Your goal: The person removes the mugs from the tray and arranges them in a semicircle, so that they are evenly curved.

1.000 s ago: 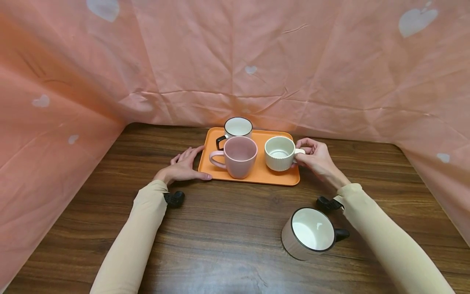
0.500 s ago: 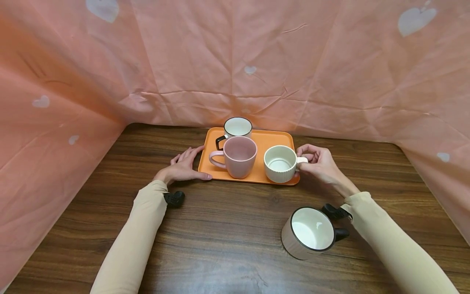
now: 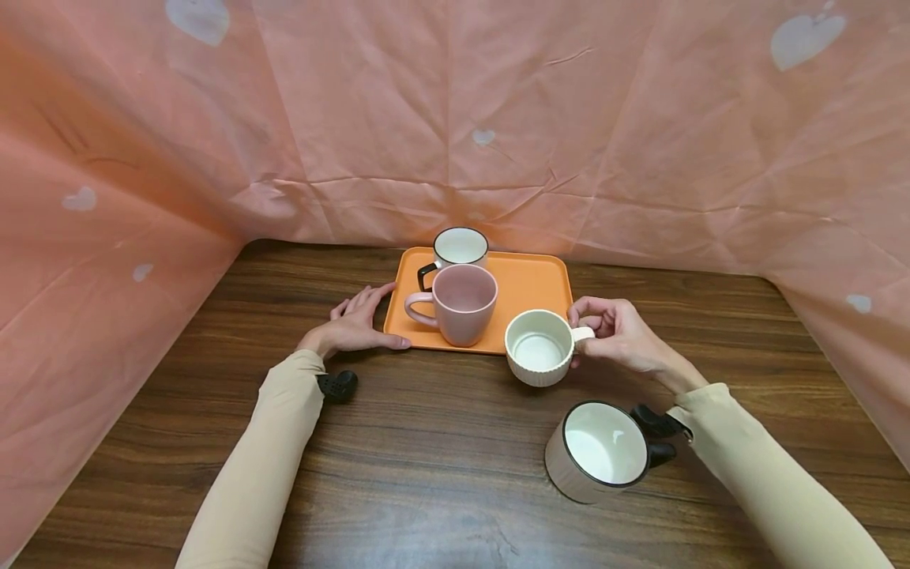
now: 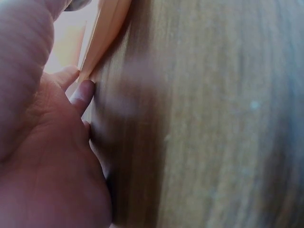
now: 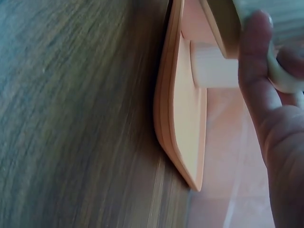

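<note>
The right hand pinches the ribbed cup by its handle, likely to hold it upright above the near edge of the tray; the left hand, spread wide, touches the tray's left end, perhaps steadying it.

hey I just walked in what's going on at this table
A person's right hand holds a ribbed cream cup by its handle, over the near right corner of an orange tray. The left hand rests at the tray's left edge. A pink mug and a white mug stand on the tray; another black-rimmed mug stands on the table.
</note>
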The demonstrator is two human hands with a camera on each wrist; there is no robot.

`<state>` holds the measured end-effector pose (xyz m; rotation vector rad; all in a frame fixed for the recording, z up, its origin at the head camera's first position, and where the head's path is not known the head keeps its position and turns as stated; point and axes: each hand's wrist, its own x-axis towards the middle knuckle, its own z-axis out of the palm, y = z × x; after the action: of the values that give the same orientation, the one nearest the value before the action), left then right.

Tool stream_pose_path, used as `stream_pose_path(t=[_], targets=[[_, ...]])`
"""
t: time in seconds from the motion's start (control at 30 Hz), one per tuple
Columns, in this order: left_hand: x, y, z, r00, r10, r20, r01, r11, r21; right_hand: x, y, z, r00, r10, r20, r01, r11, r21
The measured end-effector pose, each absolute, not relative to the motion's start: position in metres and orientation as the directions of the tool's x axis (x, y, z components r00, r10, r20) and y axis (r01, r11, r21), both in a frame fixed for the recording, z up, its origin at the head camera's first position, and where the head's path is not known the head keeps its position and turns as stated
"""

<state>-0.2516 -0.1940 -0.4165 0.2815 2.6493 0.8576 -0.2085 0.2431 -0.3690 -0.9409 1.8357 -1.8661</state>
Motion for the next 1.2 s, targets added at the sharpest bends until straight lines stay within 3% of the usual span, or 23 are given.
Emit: stream_pose_path(t=[0.23,0.73,1.0,1.2], targets=[[-0.251,-0.194,-0.415,-0.923,0.288,-0.257,0.085,0.801,0.592,-0.204,0.239,-0.37,-0.615,-0.768,0.18,-0.164,-0.099,-0.981],[-0.251,-0.194,-0.416,-0.923,0.293,-0.251,0.095,0.803,0.588,-0.202,0.235,-0.379,-0.521,-0.852,0.052,-0.115,0.01,-0.993],[-0.251,-0.195,-0.417,-0.922,0.289,-0.259,0.085,0.801,0.593,-0.202,0.233,-0.381,-0.5,-0.866,0.023,-0.106,0.035,-0.994],[-0.25,-0.196,-0.416,-0.921,0.289,-0.259,0.084,0.8,0.595,-0.205,0.234,-0.379,-0.507,-0.861,0.038,-0.186,0.067,-0.98]])
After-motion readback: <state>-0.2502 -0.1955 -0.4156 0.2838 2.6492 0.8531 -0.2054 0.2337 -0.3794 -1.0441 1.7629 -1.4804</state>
